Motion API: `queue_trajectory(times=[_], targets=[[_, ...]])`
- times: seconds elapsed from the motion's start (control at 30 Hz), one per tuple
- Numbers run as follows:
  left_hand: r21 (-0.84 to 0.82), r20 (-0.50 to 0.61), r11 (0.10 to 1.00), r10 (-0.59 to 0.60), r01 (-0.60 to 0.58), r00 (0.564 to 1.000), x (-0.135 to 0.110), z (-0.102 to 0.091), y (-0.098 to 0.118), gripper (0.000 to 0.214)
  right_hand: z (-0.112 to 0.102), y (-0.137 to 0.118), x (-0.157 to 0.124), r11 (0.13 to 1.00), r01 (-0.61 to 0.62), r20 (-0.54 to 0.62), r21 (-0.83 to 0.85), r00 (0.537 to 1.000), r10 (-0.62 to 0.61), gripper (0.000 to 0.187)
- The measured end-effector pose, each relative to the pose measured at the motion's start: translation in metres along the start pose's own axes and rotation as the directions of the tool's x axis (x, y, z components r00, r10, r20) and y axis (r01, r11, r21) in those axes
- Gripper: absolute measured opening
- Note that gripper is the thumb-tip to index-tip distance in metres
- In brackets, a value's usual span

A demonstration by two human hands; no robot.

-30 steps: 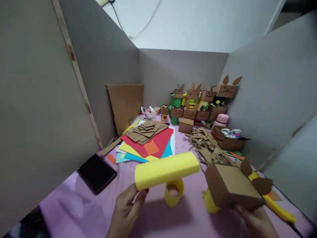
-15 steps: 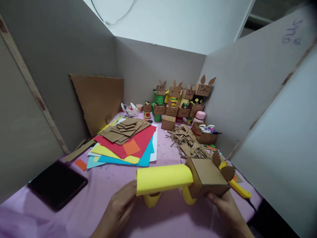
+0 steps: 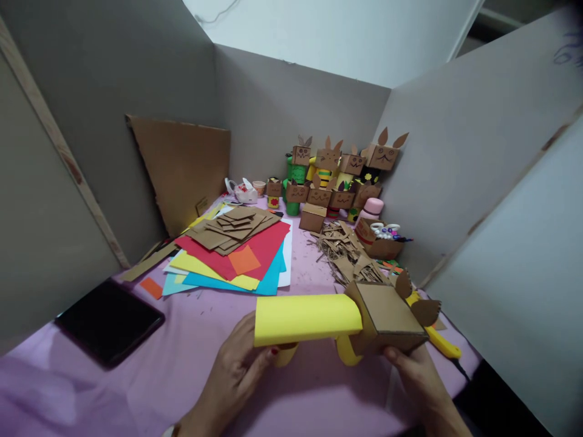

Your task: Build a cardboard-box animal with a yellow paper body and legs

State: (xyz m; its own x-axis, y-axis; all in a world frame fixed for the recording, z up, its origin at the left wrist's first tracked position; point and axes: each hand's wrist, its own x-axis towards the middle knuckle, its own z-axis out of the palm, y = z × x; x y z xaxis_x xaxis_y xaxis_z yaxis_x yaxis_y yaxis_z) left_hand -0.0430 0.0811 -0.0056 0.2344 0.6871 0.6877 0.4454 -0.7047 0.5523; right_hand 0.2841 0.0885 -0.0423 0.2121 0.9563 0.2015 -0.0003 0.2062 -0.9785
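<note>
My left hand [image 3: 234,376] grips the near end of a rolled yellow paper tube [image 3: 307,318], held level above the pink table top [image 3: 150,364]. A yellow paper ring [image 3: 286,355] shows under the tube by my fingers. My right hand [image 3: 416,379] holds a brown cardboard box head with two ears [image 3: 387,312] from below, its side touching the tube's right end. A second yellow ring [image 3: 346,352] hangs under the box.
A stack of coloured paper sheets topped with cardboard squares [image 3: 232,252] lies ahead. A black tablet [image 3: 109,321] is at left. Cardboard scraps [image 3: 346,252], a box of supplies [image 3: 382,240], a yellow tool [image 3: 437,343] and several finished cardboard-head figures [image 3: 337,176] stand at the back right. Grey partitions enclose the table.
The cardboard box head has moved left to meet the tube's right end. My view has swung lower and to the left; the tube stays level in my left hand.
</note>
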Motion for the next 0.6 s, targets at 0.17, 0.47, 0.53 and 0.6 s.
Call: queue_trajectory(times=[0.17,0.47,0.53,0.6], targets=[[-0.273,0.067,0.926,-0.253,0.262,0.965,0.002,0.002,0.005,0.040,0.002,-0.004,-0.002,1.000,0.001,-0.019,-0.030,1.000,-0.002,0.051],[-0.416,0.059,0.819,-0.409,0.395,0.911,0.013,0.005,0.021,0.029,-0.001,-0.002,-0.003,1.000,-0.012,0.009,-0.022,1.000,0.013,0.048],[-0.382,0.073,0.847,-0.371,0.370,0.926,0.013,0.003,0.018,0.027,-0.001,-0.002,-0.002,1.000,-0.012,0.015,-0.022,1.000,0.013,0.046],[-0.330,0.101,0.884,-0.315,0.330,0.944,0.011,0.000,0.013,0.024,-0.002,-0.004,-0.002,1.000,-0.009,0.015,-0.028,1.000,0.009,0.043]])
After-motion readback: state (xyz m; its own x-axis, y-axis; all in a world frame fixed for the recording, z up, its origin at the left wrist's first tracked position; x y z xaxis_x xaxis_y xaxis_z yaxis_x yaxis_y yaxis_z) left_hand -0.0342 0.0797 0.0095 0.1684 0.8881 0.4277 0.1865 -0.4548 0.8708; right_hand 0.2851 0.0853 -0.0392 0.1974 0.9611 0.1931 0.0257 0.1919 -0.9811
